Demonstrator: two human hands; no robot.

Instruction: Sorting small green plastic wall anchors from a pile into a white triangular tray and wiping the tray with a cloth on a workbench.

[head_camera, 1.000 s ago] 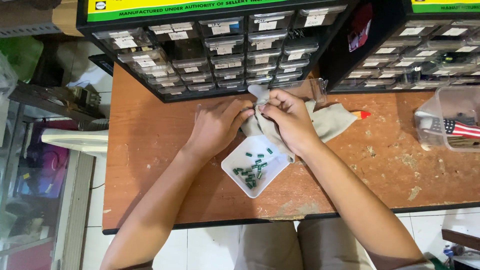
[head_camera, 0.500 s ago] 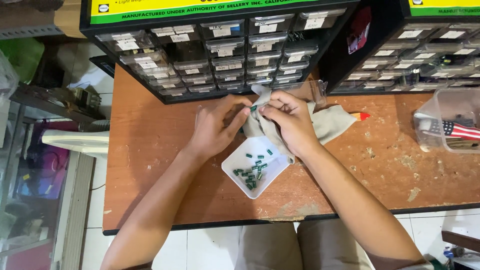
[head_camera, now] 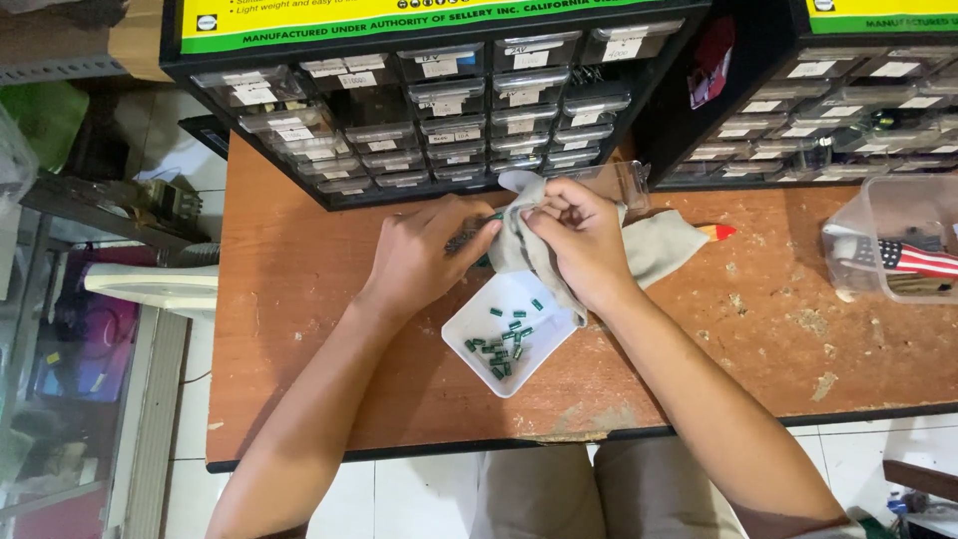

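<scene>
- Head view: left hand (head_camera: 424, 255) pinches a small green part against the grey cloth (head_camera: 649, 245); right hand (head_camera: 579, 240) grips the cloth's bunched end.
- White tray (head_camera: 509, 334) of green parts sits on the worktop (head_camera: 299, 299), just below both hands.

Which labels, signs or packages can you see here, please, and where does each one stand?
Banner: top edge of the left drawer cabinet, a yellow and green strip.
Drawer labels: small white rectangles on the clear drawer fronts.
Second banner: top of the right cabinet, yellow and green.
Flag-patterned item: inside the clear tub at right.
</scene>
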